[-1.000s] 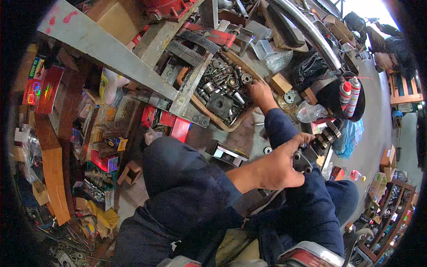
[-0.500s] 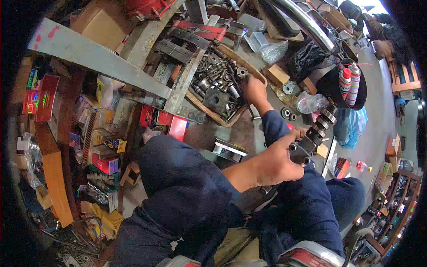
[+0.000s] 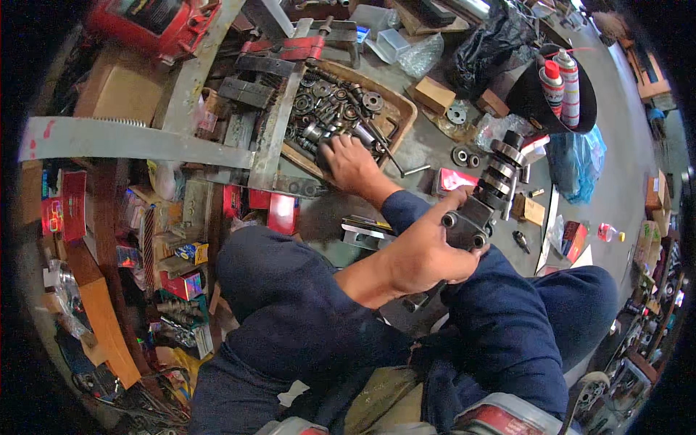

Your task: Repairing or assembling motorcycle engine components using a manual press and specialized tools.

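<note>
My left hand [image 3: 417, 254] is closed round the dark housing end of a camshaft [image 3: 499, 174], held above my right leg. Its shiny lobes point up and away to the right. Past it, my right arm reaches forward to a shallow tan tray [image 3: 407, 116]. Inside that tray, the fingers of my right hand [image 3: 348, 163] curl over a dark metal block [image 3: 324, 159], mostly covered by the hand. Gears, shafts and other small steel parts [image 3: 326, 105] are heaped around it.
A grey metal frame [image 3: 145, 143] stands left of the tray. Two spray cans [image 3: 562, 90] sit in a black bucket [image 3: 522, 94] at right. Bearing rings [image 3: 465, 156], a small cardboard box [image 3: 433, 94] and a blue plastic bag [image 3: 576, 170] lie on the floor.
My right hand has moved from the tray's right side leftward and nearer, onto the dark block. The left hand still holds the camshaft. My view has shifted a little.
</note>
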Available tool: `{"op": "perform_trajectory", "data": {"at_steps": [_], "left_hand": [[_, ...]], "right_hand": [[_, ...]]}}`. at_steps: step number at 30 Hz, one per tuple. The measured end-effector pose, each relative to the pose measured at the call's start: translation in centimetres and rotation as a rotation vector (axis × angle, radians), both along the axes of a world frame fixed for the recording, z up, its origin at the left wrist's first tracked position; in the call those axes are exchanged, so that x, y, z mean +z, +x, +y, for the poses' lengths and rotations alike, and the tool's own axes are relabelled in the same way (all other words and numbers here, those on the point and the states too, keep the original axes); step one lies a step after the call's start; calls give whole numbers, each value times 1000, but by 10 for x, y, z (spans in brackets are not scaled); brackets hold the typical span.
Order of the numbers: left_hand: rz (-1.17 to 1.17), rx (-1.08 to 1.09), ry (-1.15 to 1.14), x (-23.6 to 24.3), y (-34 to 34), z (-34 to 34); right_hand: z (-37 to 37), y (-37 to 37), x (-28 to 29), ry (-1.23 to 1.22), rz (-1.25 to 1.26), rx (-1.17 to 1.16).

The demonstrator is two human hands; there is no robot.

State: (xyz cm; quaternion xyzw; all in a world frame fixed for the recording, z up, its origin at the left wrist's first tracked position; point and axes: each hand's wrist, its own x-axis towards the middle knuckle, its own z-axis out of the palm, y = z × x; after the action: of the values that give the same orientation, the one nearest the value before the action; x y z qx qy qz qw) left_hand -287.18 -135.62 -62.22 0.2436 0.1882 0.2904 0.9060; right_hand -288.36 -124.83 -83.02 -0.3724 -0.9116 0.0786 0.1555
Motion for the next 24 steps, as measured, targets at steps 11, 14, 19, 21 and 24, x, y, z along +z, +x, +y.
{"op": "perform_trajectory", "data": {"at_steps": [11,14,19,21,24], "left_hand": [[76,-16,-62,-2,6,-13],[97,-28,-57,-5,7,-16],[109,-63,-53,-5,10,-14],[167,-92,40,-3,10,-11],[249,-125,58,4,12,-9]], "right_hand": [[48,38,-20,20,146,-462],[73,57,-20,7,26,-603],[98,84,-24,-300,389,-605],[98,88,-23,-294,531,-674],[91,92,-17,-269,480,-661]]}}
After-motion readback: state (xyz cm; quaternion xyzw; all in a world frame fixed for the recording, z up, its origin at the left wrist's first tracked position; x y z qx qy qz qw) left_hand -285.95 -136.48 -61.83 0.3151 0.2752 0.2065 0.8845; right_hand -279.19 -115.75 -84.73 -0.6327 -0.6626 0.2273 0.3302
